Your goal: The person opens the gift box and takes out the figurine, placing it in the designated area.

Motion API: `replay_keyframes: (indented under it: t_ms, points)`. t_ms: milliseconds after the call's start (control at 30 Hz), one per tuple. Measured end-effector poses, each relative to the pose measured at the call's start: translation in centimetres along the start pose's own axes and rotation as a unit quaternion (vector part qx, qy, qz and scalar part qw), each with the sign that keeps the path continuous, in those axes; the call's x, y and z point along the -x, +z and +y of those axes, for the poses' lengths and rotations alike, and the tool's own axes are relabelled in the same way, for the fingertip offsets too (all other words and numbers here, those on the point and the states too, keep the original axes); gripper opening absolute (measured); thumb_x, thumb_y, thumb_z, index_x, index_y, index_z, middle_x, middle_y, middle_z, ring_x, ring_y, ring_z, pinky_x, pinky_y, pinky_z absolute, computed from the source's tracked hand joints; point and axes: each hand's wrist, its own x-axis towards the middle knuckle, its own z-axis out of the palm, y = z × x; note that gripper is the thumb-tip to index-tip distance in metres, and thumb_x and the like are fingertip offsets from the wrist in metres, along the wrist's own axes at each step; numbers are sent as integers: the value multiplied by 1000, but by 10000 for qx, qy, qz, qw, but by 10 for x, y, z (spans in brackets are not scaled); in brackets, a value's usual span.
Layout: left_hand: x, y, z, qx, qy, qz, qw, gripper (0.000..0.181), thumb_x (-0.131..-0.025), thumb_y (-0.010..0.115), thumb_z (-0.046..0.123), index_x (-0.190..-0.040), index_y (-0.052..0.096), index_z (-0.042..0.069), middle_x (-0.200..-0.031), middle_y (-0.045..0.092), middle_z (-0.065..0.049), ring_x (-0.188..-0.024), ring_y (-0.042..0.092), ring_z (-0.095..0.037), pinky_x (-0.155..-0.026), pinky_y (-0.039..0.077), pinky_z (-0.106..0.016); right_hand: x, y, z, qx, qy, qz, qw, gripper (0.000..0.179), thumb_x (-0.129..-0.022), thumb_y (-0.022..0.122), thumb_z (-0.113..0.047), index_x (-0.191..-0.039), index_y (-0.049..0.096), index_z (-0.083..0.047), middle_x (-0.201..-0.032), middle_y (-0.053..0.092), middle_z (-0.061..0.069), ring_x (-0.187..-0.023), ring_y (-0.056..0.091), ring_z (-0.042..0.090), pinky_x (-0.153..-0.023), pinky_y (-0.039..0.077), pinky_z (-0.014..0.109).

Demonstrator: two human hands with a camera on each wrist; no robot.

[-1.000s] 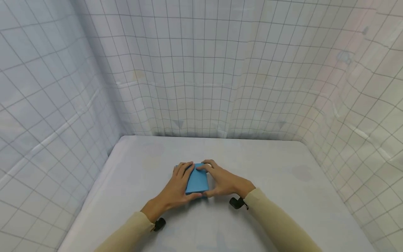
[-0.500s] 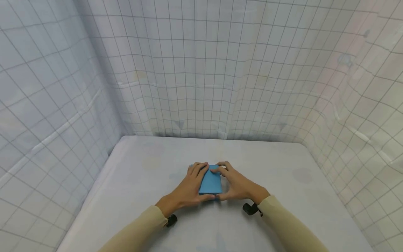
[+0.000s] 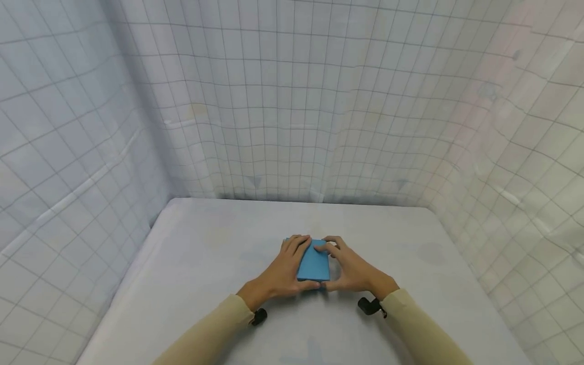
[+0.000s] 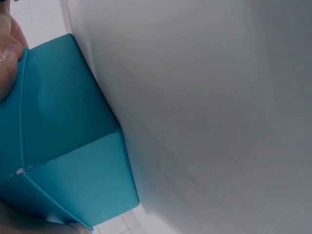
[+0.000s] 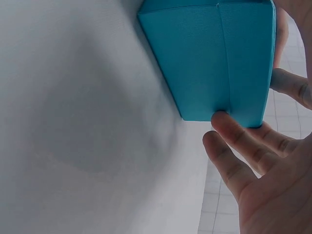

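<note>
A blue, box-shaped object point(image 3: 314, 263) sits on the white table between both hands. In the left wrist view, a thin seam runs along the side of the blue box point(image 4: 68, 107), near its top. My left hand point(image 3: 284, 271) covers its left part, fingers over the far edge and thumb along the near edge. From the right, my right hand point(image 3: 357, 271) holds it with the thumb at the near side and the index finger bent onto the top. The right wrist view shows fingertips point(image 5: 224, 122) at one end of the box; its left part is hidden under my left hand.
A white table point(image 3: 205, 263) lies below, its far edge close to a hanging white grid-patterned curtain point(image 3: 292, 111). More of this curtain stands at the left and right sides. Small black cameras point(image 3: 369, 306) sit under both wrists.
Both hands have moved to the right with the blue box between them, more in the first half second than the second. The grip looks the same throughout.
</note>
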Motion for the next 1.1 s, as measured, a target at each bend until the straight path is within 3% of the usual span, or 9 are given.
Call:
replay_keyframes:
  t_ms: [133,400,667,933,1100]
  points:
    - [-5,0,2,203,-70,-29,9998,120,-101,87,61,-185,23,4,-193,25,-16,-182,18,-45,-146,22,-72,2,-2,4,13,-16,70,10000,93,-93,96,-34,-174,52,-19,-181,35,22,-148,65,40,-121,62,59]
    - [-3,-6,1,737,-472,-61,9961,127,-97,94,57,-187,19,8,-195,12,-17,-184,3,-48,-138,40,-72,4,-4,6,-57,13,10,10000,91,-94,97,-36,-173,54,-18,-181,37,23,-148,66,43,-120,62,61]
    - [5,-10,-4,1144,-945,-264,9886,132,-96,94,57,-188,13,11,-197,-6,-19,-176,26,-53,-131,48,-72,4,-1,6,-93,-12,44,9999,95,-94,97,-37,-175,52,-17,-182,36,21,-151,65,43,-121,60,64]
    - [8,-11,-8,1275,-1063,-395,9853,135,-95,93,59,-189,8,12,-195,-2,-23,-171,36,-54,-130,49,-71,4,0,6,-30,71,-38,10000,99,-93,98,-38,-177,51,-18,-183,35,19,-153,64,41,-122,59,64]
    - [8,-12,-10,1364,-1141,-381,9833,137,-94,94,60,-190,6,17,-191,9,-26,-164,49,-52,-125,55,-69,3,-4,6,107,76,-32,9999,96,-92,98,-37,-176,53,-18,-183,37,19,-157,60,43,-122,60,64]
